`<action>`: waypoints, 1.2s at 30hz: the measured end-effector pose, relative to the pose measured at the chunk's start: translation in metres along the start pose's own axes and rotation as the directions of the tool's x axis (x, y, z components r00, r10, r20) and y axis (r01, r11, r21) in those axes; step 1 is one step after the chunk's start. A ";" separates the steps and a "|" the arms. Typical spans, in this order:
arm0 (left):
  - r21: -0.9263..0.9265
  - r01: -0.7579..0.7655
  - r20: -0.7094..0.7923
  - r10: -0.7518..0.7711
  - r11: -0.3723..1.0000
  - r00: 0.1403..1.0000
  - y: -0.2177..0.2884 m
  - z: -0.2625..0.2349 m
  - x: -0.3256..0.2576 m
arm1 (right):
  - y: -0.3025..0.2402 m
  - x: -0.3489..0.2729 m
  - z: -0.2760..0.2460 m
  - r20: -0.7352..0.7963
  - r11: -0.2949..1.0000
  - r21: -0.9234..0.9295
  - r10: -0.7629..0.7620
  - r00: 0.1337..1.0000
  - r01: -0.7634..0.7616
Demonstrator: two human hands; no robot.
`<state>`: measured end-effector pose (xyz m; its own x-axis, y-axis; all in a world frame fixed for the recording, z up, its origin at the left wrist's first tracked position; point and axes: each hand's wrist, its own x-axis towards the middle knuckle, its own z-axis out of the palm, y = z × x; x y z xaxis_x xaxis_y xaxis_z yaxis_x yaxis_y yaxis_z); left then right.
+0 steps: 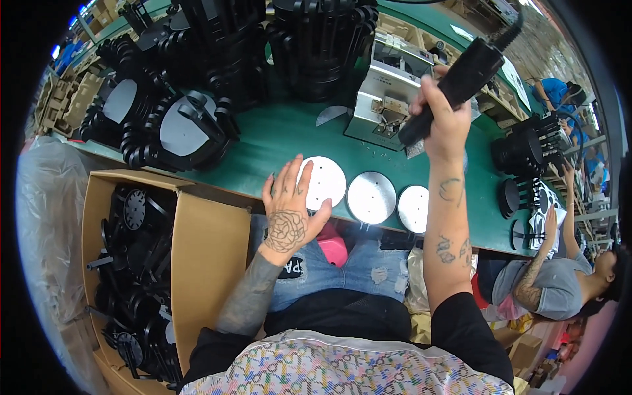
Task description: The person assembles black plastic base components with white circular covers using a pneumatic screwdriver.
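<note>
My right hand (449, 125) is wrapped round a black corded electric screwdriver (471, 71). Its lower end points down beside a grey metal box (375, 122), which looks like a screw feeder. My left hand (288, 217) has its fingers spread at the left edge of a white round plate (327, 181); whether they press on it is hard to see. To the right, a silvery round plate (371, 197) and another round plate (413, 209) lie in a row along the table's front edge, the last partly behind my right forearm.
Stacks of black round parts with upright arms (322, 52) stand at the back and left of the green table (270, 131). An open carton (214, 227) of black parts sits at my left. At the right, a co-worker (559, 283) reaches toward black parts (520, 155).
</note>
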<state>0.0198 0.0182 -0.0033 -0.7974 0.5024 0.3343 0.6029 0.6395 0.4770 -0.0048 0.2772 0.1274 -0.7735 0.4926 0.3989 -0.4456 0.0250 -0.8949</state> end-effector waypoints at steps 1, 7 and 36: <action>0.017 0.016 -0.006 -0.016 1.000 1.000 0.002 0.002 0.000 | 0.005 0.005 0.004 -0.027 0.995 0.069 -0.072 0.997 0.074; 0.051 -0.017 0.057 0.014 0.999 0.998 -0.002 -0.001 0.002 | 0.020 0.015 0.021 -0.013 0.960 -0.087 -0.269 0.963 0.266; 0.076 -0.028 -0.005 0.029 0.997 1.000 -0.001 0.003 0.005 | 0.023 -0.072 0.001 0.075 0.994 0.104 -0.039 0.996 0.031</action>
<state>0.0148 0.0220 -0.0046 -0.7799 0.5175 0.3521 0.6254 0.6675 0.4041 0.0406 0.2411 0.0783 -0.7871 0.4245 0.4474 -0.5139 -0.0502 -0.8564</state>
